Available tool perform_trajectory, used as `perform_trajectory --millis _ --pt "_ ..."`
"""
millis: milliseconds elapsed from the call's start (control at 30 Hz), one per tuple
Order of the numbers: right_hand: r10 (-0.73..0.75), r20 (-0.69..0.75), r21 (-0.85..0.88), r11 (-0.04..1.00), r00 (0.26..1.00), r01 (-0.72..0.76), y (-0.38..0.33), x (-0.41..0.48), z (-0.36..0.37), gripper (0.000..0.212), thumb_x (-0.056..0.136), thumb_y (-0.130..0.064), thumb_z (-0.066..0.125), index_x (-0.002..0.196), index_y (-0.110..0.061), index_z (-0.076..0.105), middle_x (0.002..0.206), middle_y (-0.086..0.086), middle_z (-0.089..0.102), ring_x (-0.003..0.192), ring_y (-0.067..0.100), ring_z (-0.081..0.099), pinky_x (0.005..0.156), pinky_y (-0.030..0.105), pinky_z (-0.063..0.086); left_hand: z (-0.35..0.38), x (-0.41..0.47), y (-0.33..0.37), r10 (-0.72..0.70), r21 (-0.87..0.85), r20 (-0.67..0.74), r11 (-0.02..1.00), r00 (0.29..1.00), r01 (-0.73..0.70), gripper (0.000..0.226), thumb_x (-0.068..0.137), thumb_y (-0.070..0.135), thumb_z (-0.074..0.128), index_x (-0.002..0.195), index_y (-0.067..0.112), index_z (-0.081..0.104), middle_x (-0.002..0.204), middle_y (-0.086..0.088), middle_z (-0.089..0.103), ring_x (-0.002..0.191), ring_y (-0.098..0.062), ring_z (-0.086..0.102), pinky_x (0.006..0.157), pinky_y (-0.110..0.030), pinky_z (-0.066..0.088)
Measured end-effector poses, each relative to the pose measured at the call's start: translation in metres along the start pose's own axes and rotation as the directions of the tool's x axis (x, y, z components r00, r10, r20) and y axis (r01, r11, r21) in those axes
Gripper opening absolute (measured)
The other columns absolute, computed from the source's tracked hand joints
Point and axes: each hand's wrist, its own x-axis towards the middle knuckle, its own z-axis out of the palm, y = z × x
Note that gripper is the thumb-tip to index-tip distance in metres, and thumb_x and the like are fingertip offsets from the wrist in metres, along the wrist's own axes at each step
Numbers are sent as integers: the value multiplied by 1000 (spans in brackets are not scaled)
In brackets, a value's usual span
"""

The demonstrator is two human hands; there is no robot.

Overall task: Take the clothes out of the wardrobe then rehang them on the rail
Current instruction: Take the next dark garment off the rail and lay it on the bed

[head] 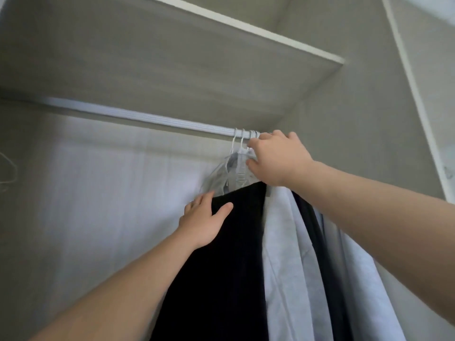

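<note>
Under the right hand (278, 158), curled round white hangers (237, 143) on the rail (138, 116), hang a black garment (221, 267) and pale blue shirts (285, 254); the left hand (204, 222) presses flat on the black one.

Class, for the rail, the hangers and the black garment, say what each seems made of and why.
Rail: likely metal or plastic, pale, with lengthwise ribs and a slight sheen. Hangers: white, slightly see-through, probably plastic, with thin hooks. Black garment: matte cloth, hanging limp.
</note>
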Motion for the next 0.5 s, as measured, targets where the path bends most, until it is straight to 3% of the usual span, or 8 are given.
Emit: perform_trajectory --millis 133,233,367,500 --pt "50 108 -145 989 993 -34 -11 30 11 21 92 -23 48 109 -17 58 118 7 58 114 31 51 86 40 36 14 25 -4 -42 -169 43 984 998 49 79 91 70 40 157 30 19 163 1 21 149 -27 17 120 -46 20" --pt "117 178 -163 983 977 -88 -18 43 18 23 89 -7 51 110 -14 58 115 9 57 107 32 58 76 36 42 24 33 -4 -52 -276 97 958 994 77 79 92 69 43 157 29 21 163 -2 21 148 -31 21 120 -43 20" --pt "192 140 -201 966 971 -162 -24 54 22 33 90 -2 48 121 -11 55 119 9 56 111 33 57 75 36 36 35 36 -5 -23 -305 137 950 990 65 84 91 71 43 158 29 15 165 -1 16 149 -32 18 121 -45 19" --pt "222 79 -162 965 972 -207 -30 60 32 31 90 -3 46 118 -10 56 117 9 57 110 34 57 76 35 36 42 36 -5 -28 -323 113 944 993 63 85 91 71 41 158 29 11 166 0 11 151 -32 13 121 -48 16"
